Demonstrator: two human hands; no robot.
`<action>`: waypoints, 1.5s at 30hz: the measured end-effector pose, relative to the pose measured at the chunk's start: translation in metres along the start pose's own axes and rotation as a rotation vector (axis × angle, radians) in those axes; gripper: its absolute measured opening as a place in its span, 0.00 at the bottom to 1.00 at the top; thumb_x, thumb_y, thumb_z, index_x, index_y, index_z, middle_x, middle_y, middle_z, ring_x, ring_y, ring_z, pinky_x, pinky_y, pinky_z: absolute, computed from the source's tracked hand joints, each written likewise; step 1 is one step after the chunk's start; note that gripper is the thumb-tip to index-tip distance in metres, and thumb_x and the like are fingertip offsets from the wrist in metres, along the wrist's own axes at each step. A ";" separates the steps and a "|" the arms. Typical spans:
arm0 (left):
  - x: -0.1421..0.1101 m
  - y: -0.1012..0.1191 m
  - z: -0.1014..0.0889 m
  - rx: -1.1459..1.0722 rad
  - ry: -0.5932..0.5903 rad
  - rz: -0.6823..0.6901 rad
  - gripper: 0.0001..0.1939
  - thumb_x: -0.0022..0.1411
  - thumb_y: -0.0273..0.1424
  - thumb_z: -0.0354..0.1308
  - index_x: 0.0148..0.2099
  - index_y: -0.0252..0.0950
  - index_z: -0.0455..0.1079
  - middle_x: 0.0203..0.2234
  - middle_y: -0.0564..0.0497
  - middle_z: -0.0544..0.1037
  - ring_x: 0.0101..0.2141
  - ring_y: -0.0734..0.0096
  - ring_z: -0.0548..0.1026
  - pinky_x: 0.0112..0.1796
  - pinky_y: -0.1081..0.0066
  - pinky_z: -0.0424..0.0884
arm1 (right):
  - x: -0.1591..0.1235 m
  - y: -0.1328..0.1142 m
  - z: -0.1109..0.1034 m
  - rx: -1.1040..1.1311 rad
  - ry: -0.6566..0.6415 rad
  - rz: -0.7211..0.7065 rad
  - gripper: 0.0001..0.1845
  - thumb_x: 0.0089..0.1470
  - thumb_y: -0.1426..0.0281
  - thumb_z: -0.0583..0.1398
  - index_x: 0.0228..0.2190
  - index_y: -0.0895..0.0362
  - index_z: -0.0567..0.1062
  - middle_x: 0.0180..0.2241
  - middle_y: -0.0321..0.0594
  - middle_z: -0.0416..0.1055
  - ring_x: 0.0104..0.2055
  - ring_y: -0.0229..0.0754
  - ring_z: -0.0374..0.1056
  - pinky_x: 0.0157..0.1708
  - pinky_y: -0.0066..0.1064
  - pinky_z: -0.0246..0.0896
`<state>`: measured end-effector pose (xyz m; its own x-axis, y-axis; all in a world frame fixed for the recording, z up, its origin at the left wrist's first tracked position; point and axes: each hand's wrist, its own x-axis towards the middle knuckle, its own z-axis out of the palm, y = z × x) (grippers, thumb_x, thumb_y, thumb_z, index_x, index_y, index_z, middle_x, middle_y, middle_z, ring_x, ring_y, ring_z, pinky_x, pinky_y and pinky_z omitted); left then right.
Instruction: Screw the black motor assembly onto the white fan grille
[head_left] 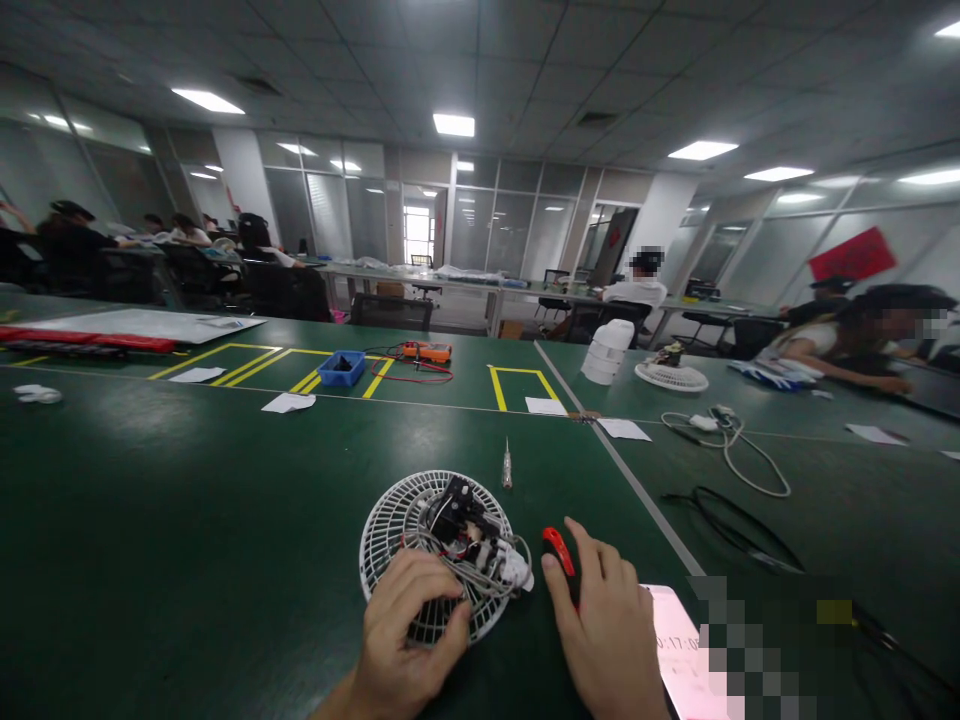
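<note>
A round white fan grille lies on the green table in front of me. On it rest a black motor unit, loose grey cables and a white plastic part. My left hand is over the grille's near edge, its thumb and index fingertip almost together; whatever may be between them is hidden. To the right of the grille, my right hand curls around a red-and-black tool, whose lower part is covered by the fingers. A clear-handled screwdriver lies beyond the grille, pointing away.
A phone with a lit pink screen lies beside my right hand. Farther off are a blue bin, an orange multimeter, a white cylindrical part, another grille and coiled cables. Other people sit at surrounding tables.
</note>
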<state>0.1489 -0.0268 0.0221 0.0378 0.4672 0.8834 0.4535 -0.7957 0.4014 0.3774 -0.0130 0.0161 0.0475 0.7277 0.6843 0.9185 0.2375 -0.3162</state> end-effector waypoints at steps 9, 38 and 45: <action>0.000 -0.002 -0.003 -0.022 -0.040 -0.018 0.09 0.63 0.20 0.55 0.44 0.35 0.72 0.34 0.49 0.79 0.37 0.70 0.77 0.41 0.69 0.73 | -0.008 0.018 0.011 -0.104 -0.344 0.171 0.30 0.55 0.68 0.55 0.60 0.58 0.68 0.36 0.50 0.73 0.33 0.56 0.72 0.29 0.42 0.61; -0.004 -0.003 -0.001 -0.027 0.014 -0.089 0.08 0.63 0.20 0.59 0.42 0.36 0.70 0.33 0.51 0.78 0.35 0.72 0.78 0.39 0.73 0.75 | 0.027 -0.024 -0.028 1.534 0.036 1.040 0.34 0.32 0.67 0.79 0.42 0.52 0.74 0.34 0.34 0.79 0.35 0.41 0.78 0.39 0.33 0.76; -0.006 -0.004 -0.002 -0.025 0.007 -0.079 0.08 0.62 0.20 0.59 0.42 0.37 0.70 0.32 0.51 0.78 0.35 0.72 0.77 0.39 0.72 0.75 | 0.028 -0.026 -0.029 1.526 0.057 1.047 0.35 0.30 0.68 0.80 0.42 0.51 0.74 0.35 0.35 0.79 0.37 0.43 0.78 0.39 0.34 0.77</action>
<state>0.1456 -0.0274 0.0156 -0.0035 0.5259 0.8505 0.4326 -0.7660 0.4755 0.3661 -0.0176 0.0623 0.3352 0.9301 -0.1498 -0.5971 0.0868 -0.7974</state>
